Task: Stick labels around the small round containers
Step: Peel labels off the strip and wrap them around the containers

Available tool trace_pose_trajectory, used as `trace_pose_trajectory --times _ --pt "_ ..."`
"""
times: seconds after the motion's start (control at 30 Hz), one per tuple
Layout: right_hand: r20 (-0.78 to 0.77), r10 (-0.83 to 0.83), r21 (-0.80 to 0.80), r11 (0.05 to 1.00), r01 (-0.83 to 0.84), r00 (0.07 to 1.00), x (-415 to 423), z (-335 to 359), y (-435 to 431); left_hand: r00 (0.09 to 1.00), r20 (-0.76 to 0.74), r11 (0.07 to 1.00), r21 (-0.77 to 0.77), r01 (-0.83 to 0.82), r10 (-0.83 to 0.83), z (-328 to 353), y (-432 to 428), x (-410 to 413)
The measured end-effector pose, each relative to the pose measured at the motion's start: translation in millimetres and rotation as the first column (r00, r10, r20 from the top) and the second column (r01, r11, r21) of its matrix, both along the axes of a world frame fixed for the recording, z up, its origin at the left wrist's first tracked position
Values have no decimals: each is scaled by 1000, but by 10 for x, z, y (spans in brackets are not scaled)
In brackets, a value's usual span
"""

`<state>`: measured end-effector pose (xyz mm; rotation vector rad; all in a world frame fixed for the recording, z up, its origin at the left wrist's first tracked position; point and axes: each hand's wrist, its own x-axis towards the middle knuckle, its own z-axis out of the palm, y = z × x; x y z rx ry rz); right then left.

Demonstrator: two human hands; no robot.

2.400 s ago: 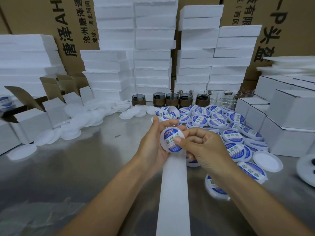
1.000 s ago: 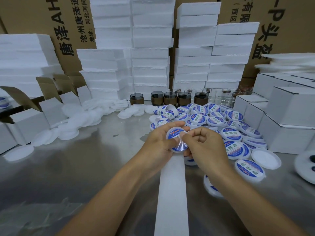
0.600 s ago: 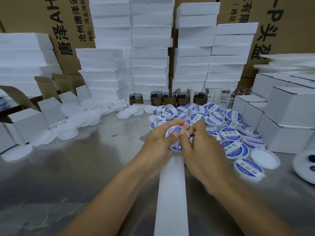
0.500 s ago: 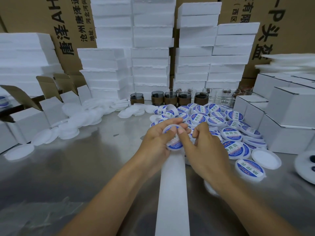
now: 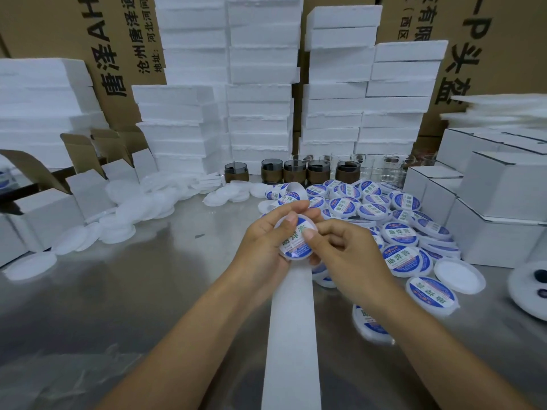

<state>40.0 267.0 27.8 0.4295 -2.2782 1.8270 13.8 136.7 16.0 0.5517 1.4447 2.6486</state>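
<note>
My left hand (image 5: 262, 242) grips a small round white container (image 5: 296, 245) with a blue, white and green label on its face, held up over the steel table. My right hand (image 5: 343, 255) pinches the container's right edge, its thumb pressed on the label. A long white strip of label backing paper (image 5: 291, 335) hangs from under the container toward me. Behind and to the right lies a heap of labelled containers (image 5: 399, 232).
Plain white lids (image 5: 124, 214) are scattered at the left. Dark jars (image 5: 293, 171) and clear glasses stand at the back before stacked foam blocks (image 5: 260, 113). White boxes (image 5: 491, 208) stand at the right, open cartons at the left. The steel table (image 5: 118, 291) reflects light.
The container has been turned in my hands, its label face now tilted toward me. My right thumb has moved from the rim onto the label.
</note>
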Motion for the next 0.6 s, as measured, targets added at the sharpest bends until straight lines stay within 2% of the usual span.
trace_pose_trajectory --times 0.1,0.2,0.27,0.47,0.6 --pt "-19 -49 -8 999 49 999 -2 -3 -13 999 -21 997 -66 -49 48 -16 0 -13" --pt "-42 -151 -58 987 148 988 -18 -26 1 982 -82 933 -308 -189 172 -68 12 -17" --pt "-54 -196 -99 977 190 979 -27 -38 21 972 -101 890 -392 -234 211 -94 25 -10" --pt "-103 -145 -35 989 142 984 -41 -40 18 962 -111 886 -374 -275 251 -73 11 0" --pt "-73 -203 -90 976 197 976 -65 -60 26 968 -135 888 -388 -248 211 -59 54 43"
